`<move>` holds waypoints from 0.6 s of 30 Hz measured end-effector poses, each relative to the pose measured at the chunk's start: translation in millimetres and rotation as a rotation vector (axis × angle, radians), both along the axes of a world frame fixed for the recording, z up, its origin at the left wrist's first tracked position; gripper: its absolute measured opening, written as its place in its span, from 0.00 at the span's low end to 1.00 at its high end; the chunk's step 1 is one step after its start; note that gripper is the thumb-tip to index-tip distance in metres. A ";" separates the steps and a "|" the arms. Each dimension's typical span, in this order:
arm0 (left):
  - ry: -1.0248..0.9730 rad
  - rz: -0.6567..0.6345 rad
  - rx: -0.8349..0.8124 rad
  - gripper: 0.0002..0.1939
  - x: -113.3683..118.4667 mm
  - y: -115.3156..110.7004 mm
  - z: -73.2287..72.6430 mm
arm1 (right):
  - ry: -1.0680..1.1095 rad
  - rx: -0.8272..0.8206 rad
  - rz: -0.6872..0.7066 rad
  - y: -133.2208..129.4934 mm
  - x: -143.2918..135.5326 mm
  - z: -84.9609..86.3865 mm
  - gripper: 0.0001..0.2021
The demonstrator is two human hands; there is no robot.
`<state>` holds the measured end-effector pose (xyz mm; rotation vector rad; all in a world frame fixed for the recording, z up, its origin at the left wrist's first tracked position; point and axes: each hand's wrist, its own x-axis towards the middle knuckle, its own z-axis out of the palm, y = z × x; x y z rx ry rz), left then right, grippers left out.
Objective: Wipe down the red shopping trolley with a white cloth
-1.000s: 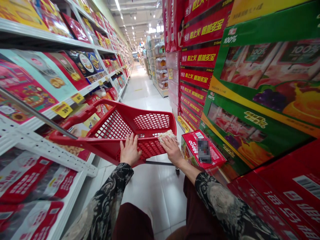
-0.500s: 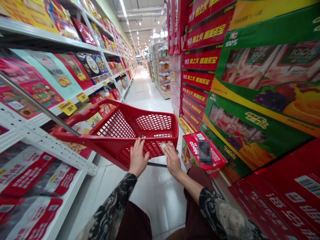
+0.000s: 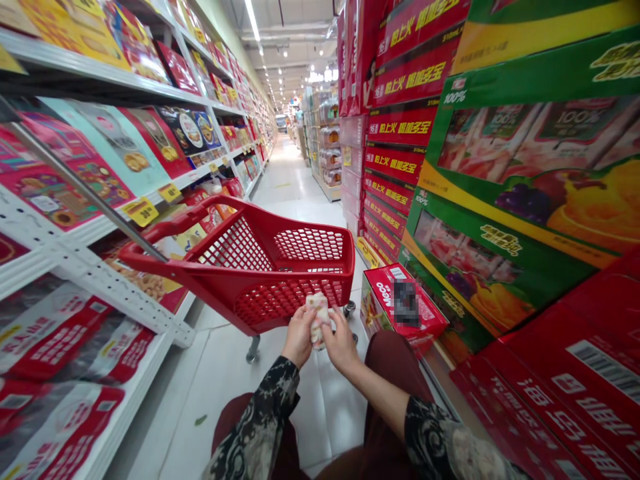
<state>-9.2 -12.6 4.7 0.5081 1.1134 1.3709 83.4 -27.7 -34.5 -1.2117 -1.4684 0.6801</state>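
Observation:
A small pale cloth with faint coloured spots (image 3: 318, 320) is held between both hands, low in the middle of the view. My left hand (image 3: 299, 337) pinches its left side, and my right hand (image 3: 341, 341) grips its right edge with bent fingers. Just beyond the hands stands a red plastic shopping cart (image 3: 270, 280) with perforated walls. Its basket shows no goods in the part I can see. To the right of my right hand lies a red Meco box (image 3: 375, 293) with a dark, pixelated patch on top.
Shelves of packaged snacks (image 3: 125, 147) line the left side. Stacked red drink cartons (image 3: 397, 163) and green juice boxes (image 3: 500, 233) rise on the right. A metal bar (image 3: 85, 187) crosses the left. Tiled floor (image 3: 287, 180) runs down the aisle.
My left hand has left the cart's side and moved right and down to the cloth, closing on it. My right hand has drawn down a little with the cloth, which now shows more fully.

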 end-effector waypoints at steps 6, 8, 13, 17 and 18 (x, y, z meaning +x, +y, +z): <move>0.019 -0.065 -0.118 0.10 -4.1 -5.3 -3.8 | -0.587 0.309 0.359 -7.3 15.8 3.7 0.34; 0.006 -0.119 -0.156 0.07 -2.6 -7.6 -2.0 | -0.691 0.384 0.399 -1.6 23.1 -3.5 0.34; -0.002 -0.201 -0.211 0.08 2.0 -7.6 7.9 | -0.676 0.706 0.323 31.1 45.0 -1.3 0.22; 0.154 -0.149 -0.181 0.13 -6.5 -4.4 8.8 | -0.692 0.764 0.140 62.3 58.1 23.5 0.18; 0.223 -0.113 -0.174 0.14 -11.0 -4.3 6.2 | -0.729 0.752 0.119 68.3 59.6 25.6 0.18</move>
